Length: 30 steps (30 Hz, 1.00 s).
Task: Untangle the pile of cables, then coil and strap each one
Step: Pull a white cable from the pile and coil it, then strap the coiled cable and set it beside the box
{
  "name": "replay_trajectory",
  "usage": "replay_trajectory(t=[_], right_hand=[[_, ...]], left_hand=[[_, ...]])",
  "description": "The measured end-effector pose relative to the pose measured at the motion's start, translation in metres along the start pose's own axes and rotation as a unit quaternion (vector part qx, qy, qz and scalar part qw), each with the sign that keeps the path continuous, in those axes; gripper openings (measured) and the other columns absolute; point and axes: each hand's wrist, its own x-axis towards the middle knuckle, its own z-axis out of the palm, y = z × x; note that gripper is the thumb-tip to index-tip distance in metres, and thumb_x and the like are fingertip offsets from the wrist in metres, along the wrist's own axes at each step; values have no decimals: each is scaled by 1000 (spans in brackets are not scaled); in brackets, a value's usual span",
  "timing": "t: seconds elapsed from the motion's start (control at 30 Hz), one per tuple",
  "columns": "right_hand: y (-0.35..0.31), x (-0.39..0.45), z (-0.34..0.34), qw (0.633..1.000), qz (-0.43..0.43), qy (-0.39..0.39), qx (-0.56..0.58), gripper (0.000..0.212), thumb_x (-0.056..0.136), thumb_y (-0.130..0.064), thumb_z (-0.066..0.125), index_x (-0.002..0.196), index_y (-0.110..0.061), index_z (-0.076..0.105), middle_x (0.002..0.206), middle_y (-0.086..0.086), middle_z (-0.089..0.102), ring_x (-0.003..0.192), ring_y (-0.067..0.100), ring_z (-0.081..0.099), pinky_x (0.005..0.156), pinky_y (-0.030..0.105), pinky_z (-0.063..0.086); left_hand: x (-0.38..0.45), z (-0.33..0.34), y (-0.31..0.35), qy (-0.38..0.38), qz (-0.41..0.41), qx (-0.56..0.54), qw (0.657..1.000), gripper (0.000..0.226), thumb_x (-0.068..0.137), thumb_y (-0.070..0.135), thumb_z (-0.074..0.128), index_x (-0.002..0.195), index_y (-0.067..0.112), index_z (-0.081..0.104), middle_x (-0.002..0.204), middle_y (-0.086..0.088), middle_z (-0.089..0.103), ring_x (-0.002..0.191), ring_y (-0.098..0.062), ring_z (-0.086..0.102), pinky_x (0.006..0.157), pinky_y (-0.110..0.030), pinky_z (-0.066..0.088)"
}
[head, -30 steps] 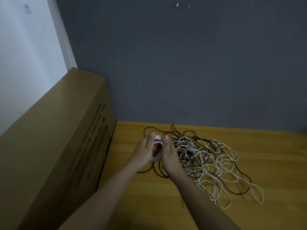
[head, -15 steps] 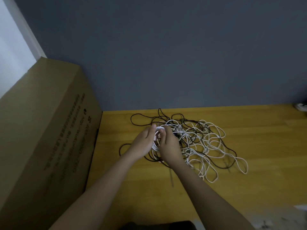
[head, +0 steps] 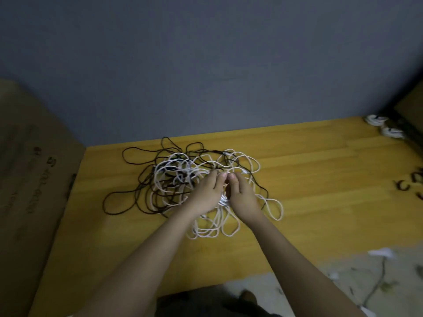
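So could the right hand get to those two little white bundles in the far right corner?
Probably not right away. The right hand and left hand both hold a white coil over the tangle, and the white bundles lie well off. Bare wooden floor lies between, though.

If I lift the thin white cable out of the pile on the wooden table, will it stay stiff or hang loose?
Probably loose: the thin white cable lies in soft, irregular loops. It may drag the thin black cable, since their loops cross. It looks light, so the small white coil between both hands likely springs open if released.
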Motion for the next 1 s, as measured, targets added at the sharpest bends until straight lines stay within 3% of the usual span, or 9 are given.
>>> replay_trajectory(t=[0.17, 0.3, 0.4, 0.5, 0.57, 0.63, 0.73, 0.87, 1.0], right_hand=[[25, 7, -76, 995, 43, 63, 67, 25, 103, -27, 36, 97, -14, 56, 71, -1, 55, 59, 11, 51, 61, 36, 44], [41, 15, -112, 991, 83, 82, 59, 30, 103, -29, 35, 93, -6, 52, 75, 7, 58, 65, 15, 58, 63, 31, 48], [55, 25, -137, 989, 108, 90, 43, 32, 103, -32, 32, 99, -5, 51, 76, 8, 58, 76, 33, 59, 70, 46, 49], [75, 29, -163, 983, 119, 136, 16, 29, 104, -32, 31, 95, -10, 48, 71, 4, 55, 67, 25, 51, 64, 36, 39], [90, 29, -185, 979, 127, 160, 2, 27, 104, -32, 30, 94, -13, 46, 71, 2, 54, 63, 20, 48, 59, 33, 34], [105, 28, -210, 976, 133, 172, -8, 26, 104, -31, 30, 91, -14, 45, 68, -1, 52, 60, 17, 46, 56, 32, 31], [133, 27, -255, 974, 133, 181, -30, 24, 104, -31, 31, 90, -18, 45, 63, -2, 50, 54, 13, 45, 52, 32, 28], [184, 26, -336, 967, 155, 195, -55, 26, 104, -32, 30, 93, -15, 47, 64, 2, 50, 51, 16, 43, 51, 32, 30], [238, 17, -437, 959, 189, 189, -99, 27, 104, -32, 31, 98, -13, 51, 84, 10, 59, 73, 30, 56, 64, 45, 44]], left_hand=[[32, 62, 59, 24, 11, -11, 1000, 34, 103, 34, 31, 106, 10, 55, 97, -9, 60, 99, -28, 57, 66, -29, 27], [57, 93, 86, 38, 18, -15, 999, 23, 102, 32, 36, 90, 18, 49, 89, -5, 57, 92, -26, 55, 66, -29, 26], [79, 115, 98, -4, 22, -23, 999, 26, 102, 36, 35, 86, 20, 47, 77, 5, 52, 78, -19, 51, 65, -31, 30], [99, 143, 111, -63, 41, -49, 996, 28, 102, 38, 35, 79, 27, 47, 70, 9, 51, 67, -9, 51, 60, -23, 36], [110, 162, 124, -89, 59, -54, 993, 28, 101, 38, 38, 85, 22, 54, 73, 7, 57, 69, -9, 54, 60, -17, 38], [119, 184, 137, -113, 64, -55, 990, 34, 100, 40, 39, 94, 13, 59, 81, 3, 63, 77, -15, 59, 69, -24, 42], [134, 222, 161, -140, 54, -25, 988, 37, 98, 47, 40, 95, 16, 60, 80, 9, 62, 78, -15, 59, 72, -32, 43], [164, 285, 202, -108, 48, -26, 993, 36, 100, 43, 37, 103, 14, 58, 97, 1, 65, 93, -20, 60, 82, -34, 47], [188, 357, 254, -72, 44, -4, 996, 25, 101, 33, 37, 102, 16, 56, 97, -2, 64, 88, -24, 59, 80, -39, 49]])
